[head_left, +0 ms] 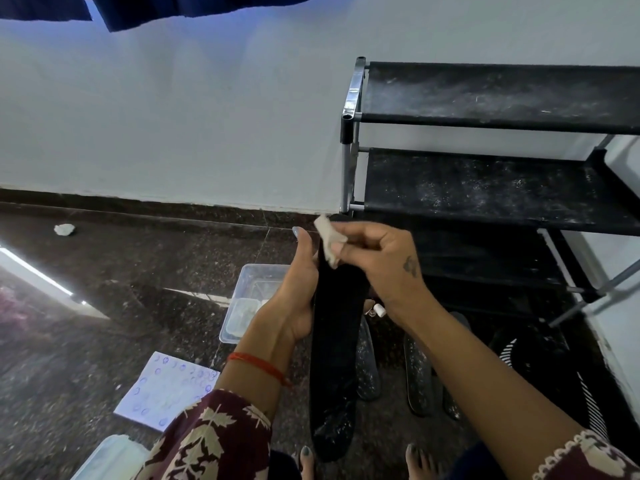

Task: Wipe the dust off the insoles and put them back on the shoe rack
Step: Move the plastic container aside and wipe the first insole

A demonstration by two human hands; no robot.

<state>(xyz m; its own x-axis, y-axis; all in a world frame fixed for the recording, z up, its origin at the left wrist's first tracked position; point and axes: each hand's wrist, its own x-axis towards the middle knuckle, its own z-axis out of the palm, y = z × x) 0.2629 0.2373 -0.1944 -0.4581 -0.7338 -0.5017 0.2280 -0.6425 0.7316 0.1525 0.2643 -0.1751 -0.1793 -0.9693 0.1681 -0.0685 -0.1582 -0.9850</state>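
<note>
My left hand [298,282] grips a long black insole [334,358] by its left edge and holds it upright, dusty heel end down. My right hand [377,258] pinches a small grey-white wipe [329,242] and presses it against the insole's upper end. Several other dusty black insoles [417,375] lie on the dark floor below my right forearm. The black shoe rack [485,188] stands at the right against the wall, its fabric shelves speckled with dust.
A clear plastic tub [242,306] sits on the floor left of my hands. A white patterned sheet [166,389] and another plastic lid [110,455] lie nearer me. A crumpled wipe [64,229] lies by the wall. A striped black item [540,365] rests beside the rack.
</note>
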